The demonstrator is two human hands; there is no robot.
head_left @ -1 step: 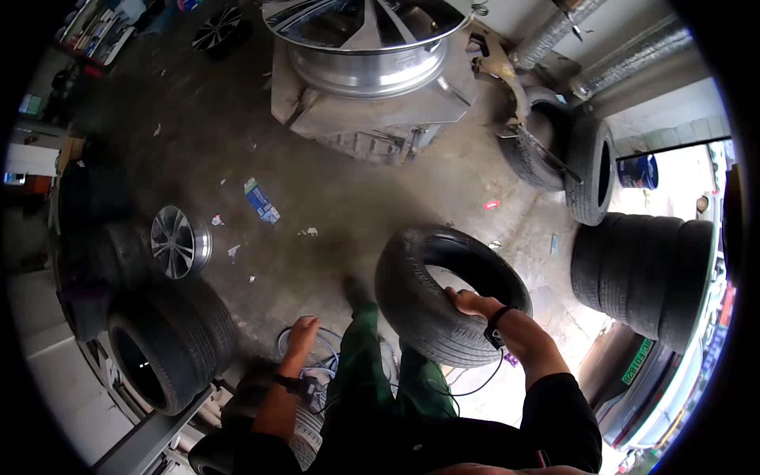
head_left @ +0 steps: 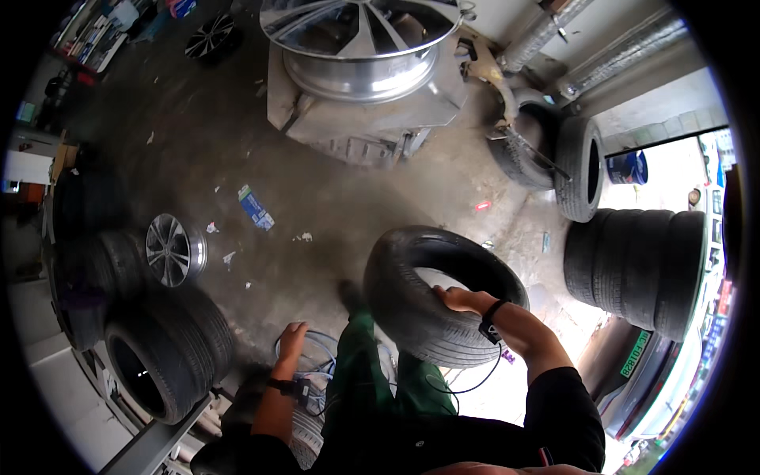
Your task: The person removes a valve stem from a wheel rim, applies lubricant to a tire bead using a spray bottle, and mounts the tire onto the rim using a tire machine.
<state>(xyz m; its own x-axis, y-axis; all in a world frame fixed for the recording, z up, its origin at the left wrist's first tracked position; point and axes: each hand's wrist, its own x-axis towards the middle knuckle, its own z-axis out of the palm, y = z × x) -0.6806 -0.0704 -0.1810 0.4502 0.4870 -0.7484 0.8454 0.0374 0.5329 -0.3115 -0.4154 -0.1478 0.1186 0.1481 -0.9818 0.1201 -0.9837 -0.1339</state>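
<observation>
My right hand grips the near bead edge of a black tire, its fingers reaching into the central opening. The tire is tilted on the floor in front of my legs, and a wristband with a thin cable runs on that forearm. My left hand hangs beside my left leg with its fingers loosely curled, nothing visible in it. Behind it lie coiled bluish hoses. Ahead, a large silver alloy wheel rests on a metal machine table.
Tires lean at the left, beside a rim. A tire row stands at the right, with more tires beyond. A metal arm juts over them. A blue carton and scraps litter the floor.
The whole view has shifted slightly. The tire, still in my right hand's grip, appears a little further left, and my left hand hangs slightly lower.
</observation>
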